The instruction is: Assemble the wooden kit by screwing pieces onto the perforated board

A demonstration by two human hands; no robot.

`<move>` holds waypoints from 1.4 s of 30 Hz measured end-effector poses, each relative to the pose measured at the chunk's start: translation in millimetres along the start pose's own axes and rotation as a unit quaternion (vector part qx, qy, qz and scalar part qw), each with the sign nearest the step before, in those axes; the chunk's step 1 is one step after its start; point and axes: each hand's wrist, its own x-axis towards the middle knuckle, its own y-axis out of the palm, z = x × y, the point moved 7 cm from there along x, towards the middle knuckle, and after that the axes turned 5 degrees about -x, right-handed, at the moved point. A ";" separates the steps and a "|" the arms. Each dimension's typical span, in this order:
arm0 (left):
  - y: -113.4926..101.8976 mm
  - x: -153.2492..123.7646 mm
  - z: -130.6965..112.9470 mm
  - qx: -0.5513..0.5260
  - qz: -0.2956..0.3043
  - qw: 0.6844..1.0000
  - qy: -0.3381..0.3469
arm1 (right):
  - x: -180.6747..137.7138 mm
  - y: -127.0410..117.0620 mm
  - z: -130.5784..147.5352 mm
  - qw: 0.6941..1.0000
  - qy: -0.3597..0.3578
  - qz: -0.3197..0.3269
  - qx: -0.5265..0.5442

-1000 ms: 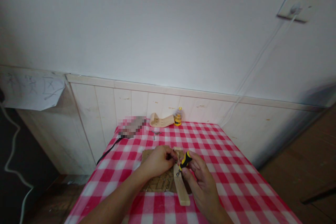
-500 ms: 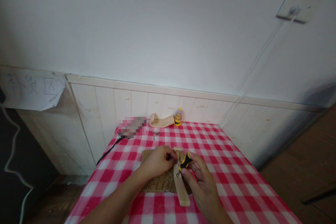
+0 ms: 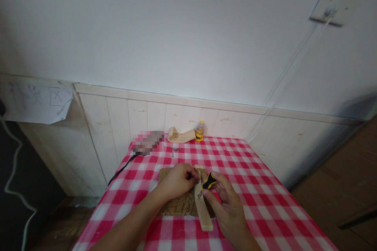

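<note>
A short screwdriver (image 3: pixel 209 182) with a black and yellow handle is pinched in the fingers of my right hand (image 3: pixel 228 204). Its metal tip points down at the wooden piece (image 3: pixel 204 213), where a small shiny spot, perhaps a screw head, shows. My left hand (image 3: pixel 178 180) is closed, its thumb and fingertips gripping the far left edge of that piece. Under the wood lies a brown board (image 3: pixel 179 207) with dark line markings. The palm side of my left hand and part of the wood's far end are hidden.
Several screws (image 3: pixel 175 149) lie beyond my hands on the checked tablecloth (image 3: pixel 253 188). Near the wall stand a curved wooden part (image 3: pixel 181 137) and a yellow-capped bottle (image 3: pixel 199 131). A blurred-out object (image 3: pixel 149 143) with a black strap lies at the far left.
The screwdriver handle has turned and tilted slightly in my right fingers. My left hand and the wooden piece stay in place.
</note>
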 end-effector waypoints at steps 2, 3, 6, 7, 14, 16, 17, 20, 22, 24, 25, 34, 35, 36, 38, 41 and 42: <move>0.2 0.2 0.4 -0.002 0.001 1.000 0.000 | -0.4 -0.1 -0.1 1.000 -0.011 0.003 -0.003; 0.2 0.5 0.7 -0.002 0.000 1.000 0.000 | -0.8 -0.2 0.7 1.000 -0.018 0.005 -0.004; 0.5 1.0 0.6 -0.004 -0.002 1.000 0.004 | -2.7 -0.5 4.9 0.999 -0.033 0.015 -0.011; 0.8 1.0 0.2 -0.006 -0.002 1.000 0.005 | -3.4 -0.6 6.5 0.999 -0.035 0.018 -0.013; 1.2 0.5 -0.9 -0.014 -0.005 1.000 0.009 | -5.1 3.2 7.2 0.999 -0.018 0.042 0.007; 0.6 0.9 0.7 -0.011 -0.008 1.000 0.006 | -4.7 2.7 3.0 0.999 -0.002 0.038 0.010; 0.4 1.1 1.3 -0.010 -0.008 1.000 0.005 | -4.6 2.3 0.7 0.999 0.008 0.036 0.011; 0.5 1.4 1.7 -0.009 -0.006 1.000 0.007 | -4.0 1.6 -3.1 0.999 0.024 0.038 0.014; 0.4 1.3 1.0 -0.007 -0.006 1.000 0.009 | -3.4 1.1 -3.1 0.999 0.023 0.036 0.012; 0.4 1.0 0.2 -0.006 -0.006 1.000 0.010 | -3.0 1.1 -2.1 0.999 0.016 0.035 0.009; 0.3 0.9 -0.1 -0.005 -0.006 1.000 0.010 | -2.9 1.3 -1.7 0.999 0.014 0.034 0.008; 0.4 1.0 1.2 -0.003 -0.003 1.000 0.005 | -1.7 -2.3 2.1 1.000 0.008 0.000 -0.012; 0.4 0.9 1.5 -0.003 -0.003 1.000 0.004 | -1.1 -2.7 2.9 1.000 0.007 -0.004 -0.013; 0.2 0.8 1.9 -0.002 -0.004 1.000 0.003 | -0.6 -3.1 3.6 1.000 0.006 -0.007 -0.015; 0.0 0.7 3.1 -0.002 -0.006 1.000 -0.001 | 0.3 -3.2 5.0 1.000 0.002 -0.009 -0.015; 0.1 0.9 4.8 -0.004 -0.007 1.000 -0.005 | 0.9 -2.6 5.9 1.000 -0.001 -0.006 -0.013; 0.2 1.1 5.1 -0.005 -0.007 1.000 -0.005 | 0.9 -2.7 6.1 1.000 -0.002 -0.007 -0.013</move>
